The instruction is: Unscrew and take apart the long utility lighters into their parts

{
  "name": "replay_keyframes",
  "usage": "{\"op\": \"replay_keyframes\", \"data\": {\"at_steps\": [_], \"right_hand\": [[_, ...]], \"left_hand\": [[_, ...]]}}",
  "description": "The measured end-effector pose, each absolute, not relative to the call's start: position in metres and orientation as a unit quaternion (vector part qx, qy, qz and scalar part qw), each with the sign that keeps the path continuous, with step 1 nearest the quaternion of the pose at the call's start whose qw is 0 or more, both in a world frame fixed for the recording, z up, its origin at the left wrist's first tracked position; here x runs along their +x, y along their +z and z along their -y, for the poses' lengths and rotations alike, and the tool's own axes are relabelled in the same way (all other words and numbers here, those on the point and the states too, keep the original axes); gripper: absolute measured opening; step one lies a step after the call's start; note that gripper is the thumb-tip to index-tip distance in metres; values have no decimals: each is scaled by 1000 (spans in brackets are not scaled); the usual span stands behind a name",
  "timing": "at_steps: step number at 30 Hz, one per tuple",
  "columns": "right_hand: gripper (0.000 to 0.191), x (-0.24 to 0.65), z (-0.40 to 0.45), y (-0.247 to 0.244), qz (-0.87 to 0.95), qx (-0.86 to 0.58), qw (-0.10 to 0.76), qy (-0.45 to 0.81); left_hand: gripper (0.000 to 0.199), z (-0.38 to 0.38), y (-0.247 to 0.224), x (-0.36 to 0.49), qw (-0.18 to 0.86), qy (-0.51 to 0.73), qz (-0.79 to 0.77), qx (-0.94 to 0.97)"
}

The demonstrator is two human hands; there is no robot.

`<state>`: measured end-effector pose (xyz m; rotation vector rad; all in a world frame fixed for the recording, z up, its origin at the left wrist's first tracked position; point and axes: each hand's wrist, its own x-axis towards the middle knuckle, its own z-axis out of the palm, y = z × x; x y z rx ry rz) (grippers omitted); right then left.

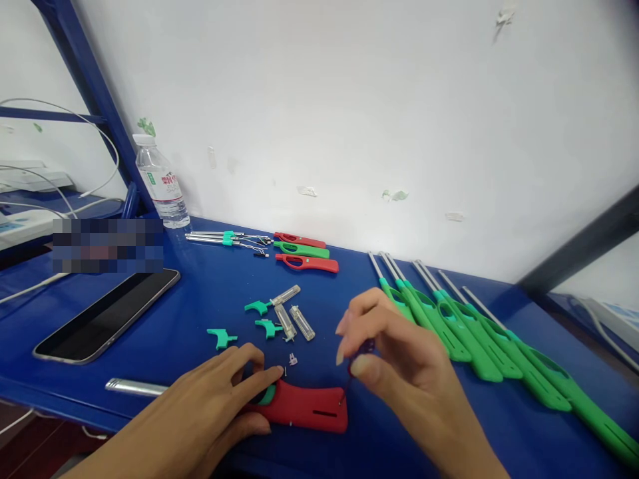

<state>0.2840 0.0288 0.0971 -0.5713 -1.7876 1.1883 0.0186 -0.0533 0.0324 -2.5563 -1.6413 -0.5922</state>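
A red lighter body (309,407) lies flat near the front edge of the blue table, its metal tube (134,387) pointing left. My left hand (219,399) grips it around the green trigger, fingers bent. Above its right end, my right hand (399,359) pinches a small dark screwdriver, whose thin shaft reaches down to the hole at that end. Just behind the red body are a tiny screw (285,371) and a small pale clip (293,360).
Green triggers (221,338) and clear fuel tanks (302,323) lie mid-table. Behind them are metal tubes (210,237) and handle shells (307,263). Several green lighters (479,346) lie right. A phone (107,319) and a water bottle (162,183) stand left.
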Motion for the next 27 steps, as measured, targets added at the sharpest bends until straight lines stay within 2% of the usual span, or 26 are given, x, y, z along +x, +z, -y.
{"op": "replay_keyframes", "data": {"at_steps": [2,5,10,14,19,21,24,27], "right_hand": [[15,285,-29,97,717,-238,444,482],[24,284,-29,97,710,-244,440,492],[3,283,-29,96,708,-242,436,500],[24,283,-28,96,716,-248,425,495],[12,283,-27,96,700,-216,401,550],[15,284,-26,97,677,-195,425,569],[21,290,-23,103,712,-232,442,493],[23,299,-20,105,790,-386,345,328]], "left_hand": [[47,54,34,19,28,-193,523,-829],[47,54,34,19,53,-186,523,-830],[45,51,36,20,51,-192,520,-831],[54,49,40,22,53,-196,504,-839],[39,54,27,13,51,-159,523,-836],[38,57,22,10,48,-139,531,-834],[39,56,24,12,46,-137,528,-837],[46,53,31,18,59,-170,523,-833]]}}
